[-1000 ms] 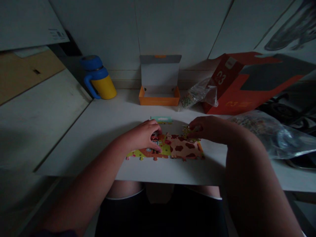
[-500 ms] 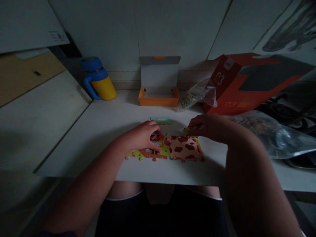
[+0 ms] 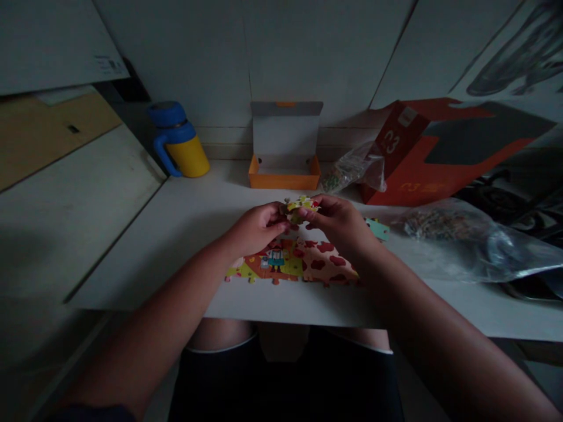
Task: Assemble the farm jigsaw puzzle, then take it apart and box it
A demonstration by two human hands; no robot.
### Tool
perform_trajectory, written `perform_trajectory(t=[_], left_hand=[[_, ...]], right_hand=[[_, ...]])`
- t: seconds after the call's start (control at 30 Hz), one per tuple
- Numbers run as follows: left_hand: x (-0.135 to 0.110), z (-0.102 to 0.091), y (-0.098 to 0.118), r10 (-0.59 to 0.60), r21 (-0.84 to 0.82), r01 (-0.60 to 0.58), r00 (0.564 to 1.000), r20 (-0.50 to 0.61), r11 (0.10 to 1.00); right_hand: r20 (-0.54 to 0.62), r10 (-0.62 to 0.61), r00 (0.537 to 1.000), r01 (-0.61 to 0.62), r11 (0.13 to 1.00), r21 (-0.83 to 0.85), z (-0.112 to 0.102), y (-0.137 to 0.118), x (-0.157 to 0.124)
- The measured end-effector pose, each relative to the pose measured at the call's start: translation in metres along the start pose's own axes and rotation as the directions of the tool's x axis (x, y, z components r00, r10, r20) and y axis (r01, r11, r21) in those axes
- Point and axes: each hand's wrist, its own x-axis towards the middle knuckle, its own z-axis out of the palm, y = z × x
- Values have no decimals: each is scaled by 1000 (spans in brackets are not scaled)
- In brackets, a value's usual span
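Observation:
Several small yellow-green jigsaw puzzle pieces [image 3: 301, 204] with red and white marks are held in a bunch above the table. My right hand [image 3: 338, 218] pinches them from the right, thumb in front. From the left, my left hand [image 3: 263, 225] has its fingers and thumb closed at the bunch's edge. Below both hands lies a joined part of the puzzle [image 3: 281, 264], showing a figure in blue and a brown-spotted cow. My right forearm covers its right end. A teal puzzle piece [image 3: 377, 229] lies beyond my right wrist, partly hidden.
An open orange box [image 3: 284, 180] stands at the back by the wall. Left of it is a blue and yellow jug [image 3: 187, 146]. To the right are a small clear bag [image 3: 347, 173], a large red box [image 3: 422, 158] and a big plastic bag [image 3: 466, 246] with pieces inside.
My left hand has lifted off the joined puzzle and closed at the bunch. My right hand has moved left with its pieces. Teal no longer shows behind my left hand; some shows at right.

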Motion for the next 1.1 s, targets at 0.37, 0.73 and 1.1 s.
perform_trajectory(t=[0.37, 0.73, 1.1], left_hand=[[-4, -4, 9, 104, 598, -33, 991, -85, 801], [-2, -1, -5, 114, 553, -92, 994, -4, 828], [1, -37, -15, 298, 736, -35, 927, -229, 676]], right_hand=[[9, -281, 960, 224, 745, -628, -13, -2, -1], [56, -380, 923, 345, 756, -556, -7, 13, 4], [159, -111, 981, 194, 579, -792, -39, 5, 12]])
